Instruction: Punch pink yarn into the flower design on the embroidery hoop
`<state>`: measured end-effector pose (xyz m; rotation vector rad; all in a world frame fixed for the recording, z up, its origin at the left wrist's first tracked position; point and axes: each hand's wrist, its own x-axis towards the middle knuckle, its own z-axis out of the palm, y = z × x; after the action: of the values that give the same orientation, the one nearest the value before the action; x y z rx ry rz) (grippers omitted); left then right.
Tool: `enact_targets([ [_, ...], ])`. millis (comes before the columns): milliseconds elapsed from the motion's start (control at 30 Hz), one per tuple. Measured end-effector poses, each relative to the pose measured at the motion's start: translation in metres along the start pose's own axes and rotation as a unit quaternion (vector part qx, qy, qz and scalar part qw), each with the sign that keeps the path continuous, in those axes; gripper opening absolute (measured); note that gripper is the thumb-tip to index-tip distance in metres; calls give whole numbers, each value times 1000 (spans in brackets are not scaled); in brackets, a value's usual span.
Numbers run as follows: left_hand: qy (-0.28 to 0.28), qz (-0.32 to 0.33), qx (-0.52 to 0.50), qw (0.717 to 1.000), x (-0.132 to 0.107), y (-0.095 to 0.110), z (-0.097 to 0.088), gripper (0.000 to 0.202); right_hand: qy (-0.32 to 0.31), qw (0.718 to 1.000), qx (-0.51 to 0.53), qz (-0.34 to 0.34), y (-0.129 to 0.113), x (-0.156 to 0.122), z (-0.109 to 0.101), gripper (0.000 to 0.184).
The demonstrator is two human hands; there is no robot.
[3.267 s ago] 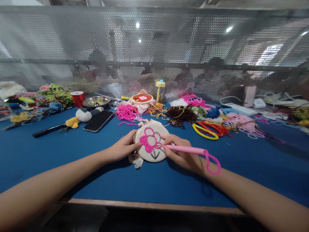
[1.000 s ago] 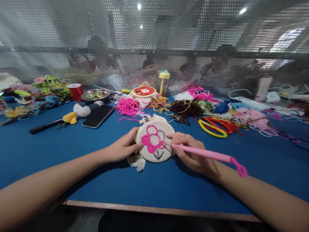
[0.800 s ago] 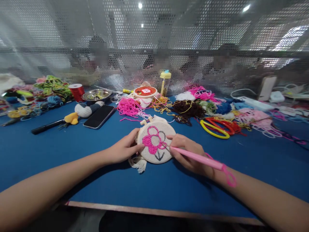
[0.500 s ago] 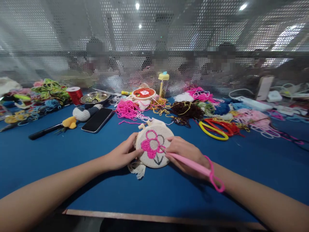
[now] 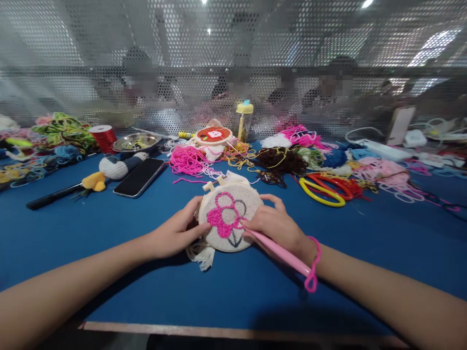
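My left hand (image 5: 179, 228) grips the left edge of an embroidery hoop (image 5: 251, 194), thumb on the cloth and fingers behind it. The hoop is tilted up toward me off the blue table. On its pale cloth is a flower (image 5: 221, 222), partly stitched in bright pink yarn, with grey drawn petal and leaf lines. My right hand (image 5: 279, 228) is closed round a pink punch needle (image 5: 279, 250), its tip at the flower's lower right petal. Pink yarn (image 5: 311, 282) loops from the tool's back end over my wrist. Frayed cloth (image 5: 202, 256) hangs below the hoop.
Beyond the hoop lie pink yarn (image 5: 188, 160), dark brown yarn (image 5: 280, 161) and a red hoop piece (image 5: 213, 135). A phone (image 5: 139, 178) and a black pen (image 5: 54, 196) are left; yellow rings (image 5: 321, 194) lie right. A perforated metal screen (image 5: 182, 73) stands behind.
The needle tip has moved closer against the cloth, and the yarn loop at the tool's end has become smaller. The whole view has shifted slightly; both hands keep their holds.
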<state>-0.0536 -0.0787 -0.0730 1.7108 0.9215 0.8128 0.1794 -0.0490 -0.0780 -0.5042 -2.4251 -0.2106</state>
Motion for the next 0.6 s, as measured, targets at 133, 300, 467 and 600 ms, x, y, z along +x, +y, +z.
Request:
enact_targets([
  [133,-4,7,15,1000,-2,-1,2,37,-9,1000,13,-6,-6,3,-5,17],
  [300,2,44,119,992,-5,8,7,40,27,999,40,4,-7,4,-1,13],
  [467,41,57,376,924,-10,34,6,36,2,999,29,-28,0,-1,2,11],
  [600,152,84,537,826,-49,28,8,36,4,999,-16,-50,-1,-3,-1,11],
])
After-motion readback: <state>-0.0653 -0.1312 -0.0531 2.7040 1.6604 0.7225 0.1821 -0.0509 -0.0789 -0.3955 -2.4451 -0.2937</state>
